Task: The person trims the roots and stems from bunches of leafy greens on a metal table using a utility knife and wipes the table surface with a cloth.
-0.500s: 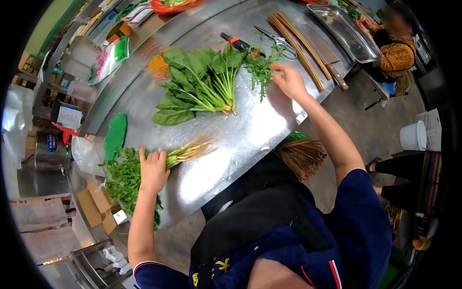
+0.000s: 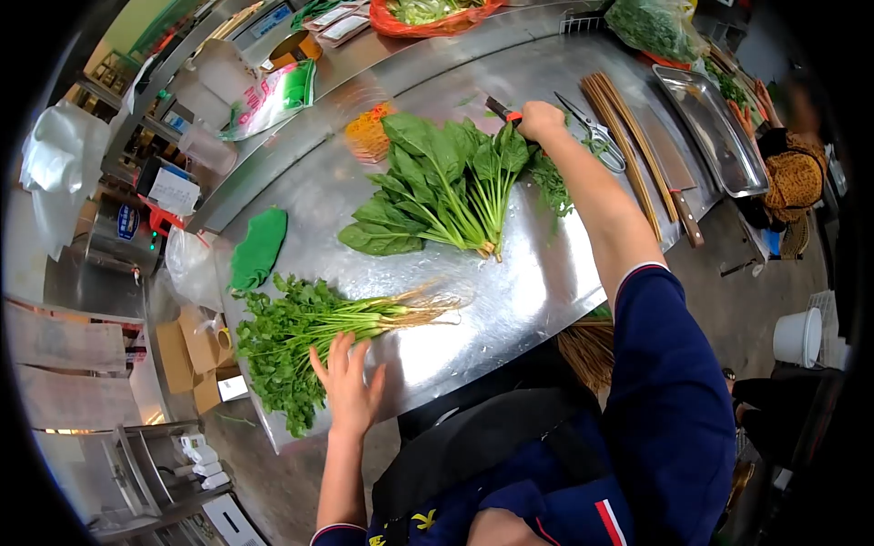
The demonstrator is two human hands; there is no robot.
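My left hand (image 2: pixel 350 387) is open, fingers spread, at the near side of a bunch of coriander (image 2: pixel 291 341). The bunch lies on the steel table with its pale roots pointing right. My right hand (image 2: pixel 543 123) is closed on a red-and-black hand tool (image 2: pixel 501 110) beyond the spinach; my fingers hide most of it, and its exact kind is unclear. Just left of that hand lies a bunch of spinach (image 2: pixel 437 187), stem ends towards me. Loose narrow green leaves (image 2: pixel 552 187) lie under my right forearm.
Scissors (image 2: pixel 596 136), long brown sticks (image 2: pixel 628 146), a wooden-handled knife (image 2: pixel 687 218) and a metal tray (image 2: pixel 715 127) occupy the right side. Orange bands (image 2: pixel 369 134) and a green cloth (image 2: pixel 259 248) lie left. Another person (image 2: pixel 792 173) is beyond the tray.
My left hand has let go of the coriander and moved towards me with its fingers spread. My right hand has moved from beside the loose leaves onto the red-and-black tool. The view has shifted.
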